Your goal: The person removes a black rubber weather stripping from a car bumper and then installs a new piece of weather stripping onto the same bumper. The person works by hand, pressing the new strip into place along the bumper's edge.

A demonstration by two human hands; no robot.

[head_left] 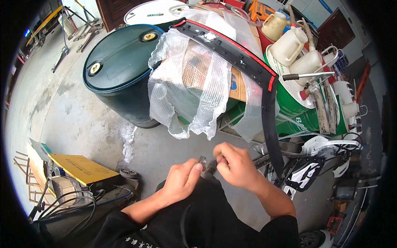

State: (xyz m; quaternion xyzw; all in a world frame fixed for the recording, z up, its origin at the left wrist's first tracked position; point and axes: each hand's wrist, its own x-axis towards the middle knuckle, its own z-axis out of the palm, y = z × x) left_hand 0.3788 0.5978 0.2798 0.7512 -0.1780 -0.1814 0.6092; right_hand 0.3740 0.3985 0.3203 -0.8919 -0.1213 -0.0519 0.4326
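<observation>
L hand (182,178) pinching small piece (202,160) (prob. light, stiff; edges best for gripping); R hand (237,166) showing bent fingers, can't tell if holding.

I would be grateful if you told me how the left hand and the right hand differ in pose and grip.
The left hand visibly pinches a small greyish piece at its fingertips; the right hand is curled, and whether it holds anything cannot be told.
The left hand sits lower in the picture; the right hand is higher and nearer the black trim strip.
Both are bare, with bent fingers.
</observation>
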